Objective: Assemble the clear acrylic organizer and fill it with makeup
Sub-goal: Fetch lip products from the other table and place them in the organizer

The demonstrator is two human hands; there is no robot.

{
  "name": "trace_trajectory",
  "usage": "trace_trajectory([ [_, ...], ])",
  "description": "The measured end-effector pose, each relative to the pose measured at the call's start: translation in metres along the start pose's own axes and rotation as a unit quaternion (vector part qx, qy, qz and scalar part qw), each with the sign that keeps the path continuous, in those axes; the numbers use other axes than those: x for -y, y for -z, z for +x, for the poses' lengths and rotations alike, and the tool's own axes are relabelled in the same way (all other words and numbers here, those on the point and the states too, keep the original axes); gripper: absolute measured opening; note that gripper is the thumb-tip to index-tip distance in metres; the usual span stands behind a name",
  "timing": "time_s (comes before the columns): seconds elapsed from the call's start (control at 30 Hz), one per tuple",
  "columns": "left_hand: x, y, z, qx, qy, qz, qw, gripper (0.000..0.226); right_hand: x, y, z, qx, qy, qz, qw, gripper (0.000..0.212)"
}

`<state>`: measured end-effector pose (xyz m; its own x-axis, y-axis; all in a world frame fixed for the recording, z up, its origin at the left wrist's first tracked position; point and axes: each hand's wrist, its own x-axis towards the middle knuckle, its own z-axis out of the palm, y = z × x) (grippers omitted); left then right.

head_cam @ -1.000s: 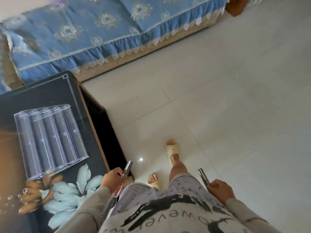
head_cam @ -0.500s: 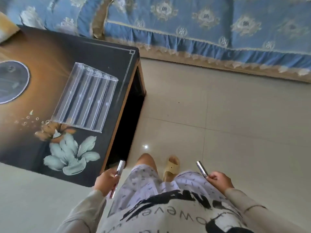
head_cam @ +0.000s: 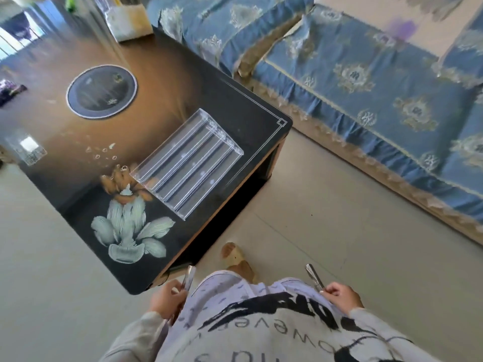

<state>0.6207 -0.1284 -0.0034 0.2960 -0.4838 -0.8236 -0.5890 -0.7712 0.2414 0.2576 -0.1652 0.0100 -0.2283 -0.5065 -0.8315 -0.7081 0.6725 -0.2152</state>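
The clear acrylic organizer [head_cam: 187,163] lies flat on the dark coffee table [head_cam: 162,82] near its right corner, with several long empty compartments. Low in the view, my left hand [head_cam: 167,300] grips a slim silver makeup tube [head_cam: 188,276] beside my left hip, just off the table's near corner. My right hand [head_cam: 342,295] holds a second slim silver makeup tube [head_cam: 314,276] at my right hip, over the floor. Both hands are well short of the organizer.
A blue patterned sofa [head_cam: 366,82] runs along the right and back. On the table sit a round dark inset [head_cam: 102,91], a small clear box [head_cam: 26,150] at the left edge and a tissue box [head_cam: 129,20] at the back. Pale tiled floor [head_cam: 339,231] surrounds my slippered foot [head_cam: 236,257].
The view has swung left and up, so more of the table shows and the organizer sits nearer the middle. Both hands hold their tubes at my hips as before.
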Motion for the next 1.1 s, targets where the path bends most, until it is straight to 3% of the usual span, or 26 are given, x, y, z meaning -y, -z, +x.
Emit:
trace_trajectory([
  [0.07, -0.013, 0.011, 0.007, -0.013, -0.006, 0.0, 1.0, 0.009, 0.017, 0.012, 0.009, -0.004, 0.017, -0.016, 1.0, 0.013],
  [0.17, -0.028, 0.027, 0.017, -0.027, -0.012, -0.015, 0.999, 0.008, 0.042, 0.025, 0.022, -0.013, 0.036, -0.022, 0.999, 0.01],
  [0.4, -0.058, 0.048, 0.03, -0.058, 0.012, -0.089, 0.994, 0.03, 0.109, 0.048, 0.053, -0.004, 0.077, -0.065, 0.995, 0.009],
  [0.7, -0.063, 0.026, 0.025, -0.056, 0.103, -0.18, 0.977, 0.034, 0.195, 0.079, 0.099, 0.068, 0.156, -0.186, 0.968, 0.023],
  [0.9, -0.081, 0.0, 0.019, -0.09, 0.164, -0.259, 0.948, 0.02, 0.249, 0.114, 0.134, 0.1, 0.2, -0.258, 0.94, 0.027],
  [1.1, -0.125, -0.01, 0.027, -0.164, 0.148, -0.365, 0.905, 0.026, 0.283, 0.141, 0.162, 0.111, 0.24, -0.285, 0.921, 0.031],
])
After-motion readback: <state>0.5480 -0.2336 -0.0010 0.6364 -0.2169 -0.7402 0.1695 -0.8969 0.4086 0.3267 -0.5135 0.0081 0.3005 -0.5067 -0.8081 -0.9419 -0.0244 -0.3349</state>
